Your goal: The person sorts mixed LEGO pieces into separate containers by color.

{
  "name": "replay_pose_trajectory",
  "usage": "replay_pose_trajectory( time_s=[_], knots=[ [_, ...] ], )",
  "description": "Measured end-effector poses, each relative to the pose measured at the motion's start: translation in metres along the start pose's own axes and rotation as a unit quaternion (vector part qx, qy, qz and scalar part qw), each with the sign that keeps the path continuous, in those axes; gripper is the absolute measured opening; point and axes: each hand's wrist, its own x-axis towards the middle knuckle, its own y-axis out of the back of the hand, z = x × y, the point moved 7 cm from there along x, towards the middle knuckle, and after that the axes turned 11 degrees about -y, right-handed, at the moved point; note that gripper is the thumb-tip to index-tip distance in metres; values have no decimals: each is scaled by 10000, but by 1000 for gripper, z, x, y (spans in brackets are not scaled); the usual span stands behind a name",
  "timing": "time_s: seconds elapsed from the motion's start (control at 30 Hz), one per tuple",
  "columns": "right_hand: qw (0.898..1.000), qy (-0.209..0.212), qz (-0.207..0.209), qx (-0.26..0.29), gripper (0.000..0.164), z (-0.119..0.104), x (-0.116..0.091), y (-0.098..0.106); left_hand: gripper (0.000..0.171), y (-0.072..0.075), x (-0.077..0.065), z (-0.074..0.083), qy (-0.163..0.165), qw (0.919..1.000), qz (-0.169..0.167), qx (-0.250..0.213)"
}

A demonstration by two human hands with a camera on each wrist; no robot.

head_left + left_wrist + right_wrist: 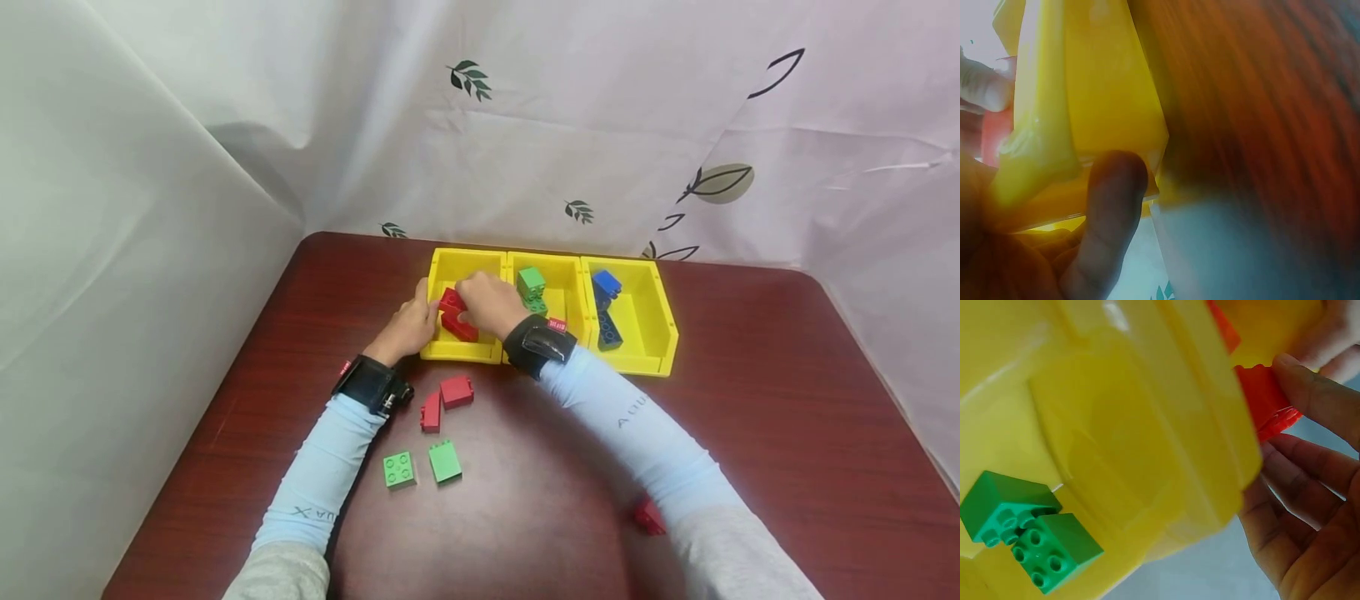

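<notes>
My left hand [408, 329] grips the left side wall of the left yellow bin [461, 353]; in the left wrist view its thumb [1116, 206] lies against the outside. Over that same bin, my right hand [491, 304] pinches a red toy brick [1263, 397] between thumb and fingers. Other red bricks [459, 327] lie in the bin below the hand, which partly hides them. Green bricks [531, 282] sit in the middle yellow bin [551, 262], and blue bricks [609, 333] in the right yellow bin [645, 364].
On the dark red table [525, 517], nearer me, lie two red bricks [456, 392] and two green bricks, one studs up [399, 471]. Another red brick [649, 517] is partly covered by my right forearm. A white patterned curtain [525, 167] hangs behind the bins.
</notes>
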Motion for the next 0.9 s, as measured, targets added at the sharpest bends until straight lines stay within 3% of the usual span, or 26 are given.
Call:
replay_pose_trajectory(
  time_s=[0.23,0.63,0.77,0.9],
  knots=[
    [9998,-72,-99,-180,36,4,2,-10,54,5,-2,6,-72,9999,101,47],
    [9998,76,94,-155,43,2,-11,-13,55,-1,-12,5,-12,9999,65,-127],
    [9995,172,239,132,51,7,-28,-3,55,-2,-14,6,-47,9999,46,-122],
    [9972,368,344,547,51,21,-61,14,55,1,-16,7,-52,9999,125,-62]
  ],
)
